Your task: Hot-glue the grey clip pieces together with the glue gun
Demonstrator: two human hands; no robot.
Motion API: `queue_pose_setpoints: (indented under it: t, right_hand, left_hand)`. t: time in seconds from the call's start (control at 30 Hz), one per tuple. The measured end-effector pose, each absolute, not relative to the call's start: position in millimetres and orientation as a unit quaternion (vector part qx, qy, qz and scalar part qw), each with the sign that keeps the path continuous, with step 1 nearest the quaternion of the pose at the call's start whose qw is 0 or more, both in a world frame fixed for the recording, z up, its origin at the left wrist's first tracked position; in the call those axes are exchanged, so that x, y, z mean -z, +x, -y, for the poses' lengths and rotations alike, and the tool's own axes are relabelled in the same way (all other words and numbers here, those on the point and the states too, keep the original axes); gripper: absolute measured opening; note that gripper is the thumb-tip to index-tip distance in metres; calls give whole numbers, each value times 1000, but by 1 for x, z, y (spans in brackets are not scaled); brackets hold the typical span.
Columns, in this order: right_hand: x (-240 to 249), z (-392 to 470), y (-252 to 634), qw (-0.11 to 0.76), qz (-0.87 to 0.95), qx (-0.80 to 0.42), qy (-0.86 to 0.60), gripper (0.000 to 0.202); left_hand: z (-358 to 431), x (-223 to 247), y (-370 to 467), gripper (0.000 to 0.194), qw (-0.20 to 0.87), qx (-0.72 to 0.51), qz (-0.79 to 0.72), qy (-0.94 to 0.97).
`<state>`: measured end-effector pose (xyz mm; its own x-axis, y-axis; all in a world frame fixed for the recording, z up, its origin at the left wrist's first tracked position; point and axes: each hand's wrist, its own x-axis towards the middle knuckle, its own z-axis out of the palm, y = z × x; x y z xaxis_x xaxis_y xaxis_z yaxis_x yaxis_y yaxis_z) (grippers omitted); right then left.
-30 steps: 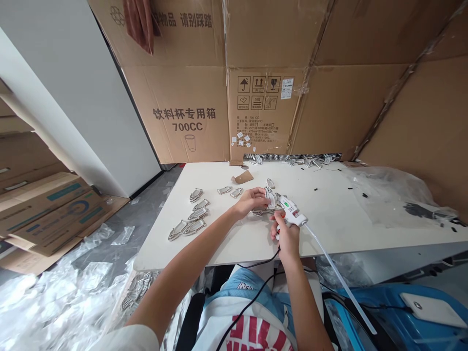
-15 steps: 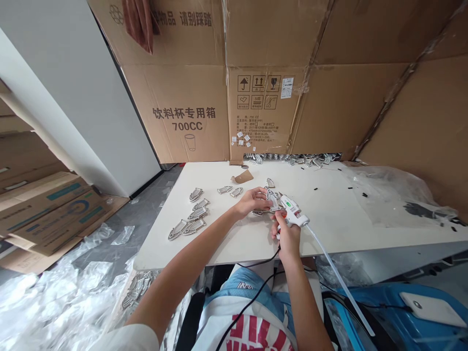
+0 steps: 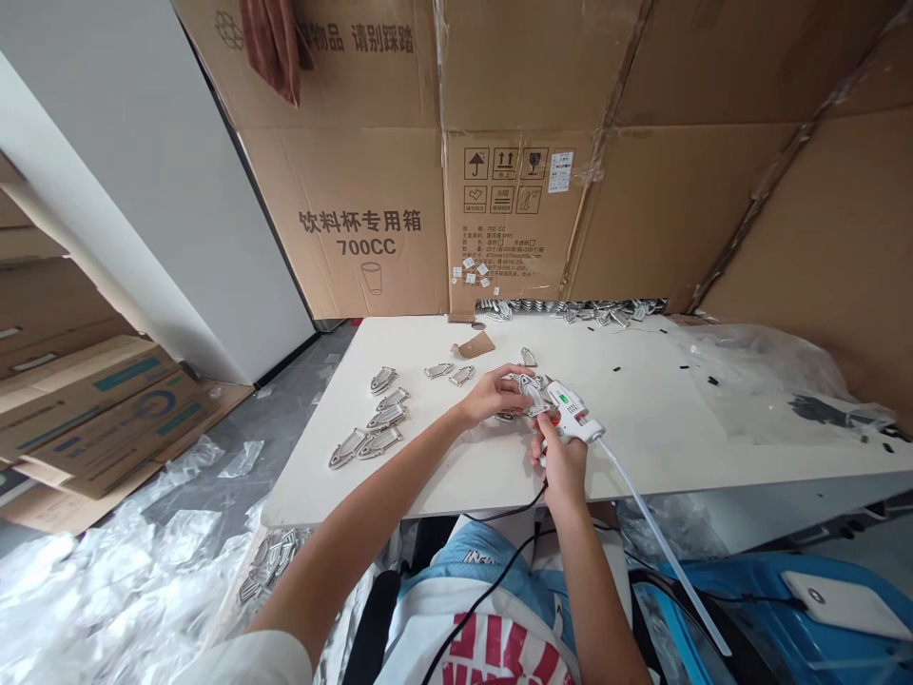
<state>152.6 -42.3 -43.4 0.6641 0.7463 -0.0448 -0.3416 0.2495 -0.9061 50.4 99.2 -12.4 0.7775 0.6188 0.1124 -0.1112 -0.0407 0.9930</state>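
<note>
Just right of the frame's centre, a silver metal, open-framed piece (image 3: 530, 390) is held above the white tabletop (image 3: 642, 409) by the fingers of the left hand (image 3: 492, 395). A white glue gun (image 3: 572, 415) is gripped in the closed right hand (image 3: 561, 459), its nozzle beside the piece; whether they touch cannot be told. More pieces beneath are partly hidden by the hands. Similar silver frames (image 3: 386, 417) are scattered at centre left, near a torn brown cardboard scrap (image 3: 476, 345). The right side is occupied by a crumpled clear plastic bag (image 3: 770, 362); the lower middle is crossed by a black cable (image 3: 492, 586).
</note>
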Motion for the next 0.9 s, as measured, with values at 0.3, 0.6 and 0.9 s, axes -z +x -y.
queue_pose_setpoints:
  t: [0.3,0.6,0.9]
  right_hand:
    - [46,41,153,763,197,-359,-500,61]
    - [52,38,154,756,210,-355,-508,59]
    - [50,40,153,752,220,-357,-508,61]
  left_hand:
    - [-96,10,50,71,673,-272,-186,662]
    - [-95,9,52,72,680,-277,-189,652]
    - [-93,9,52,73,671,-280,-196,659]
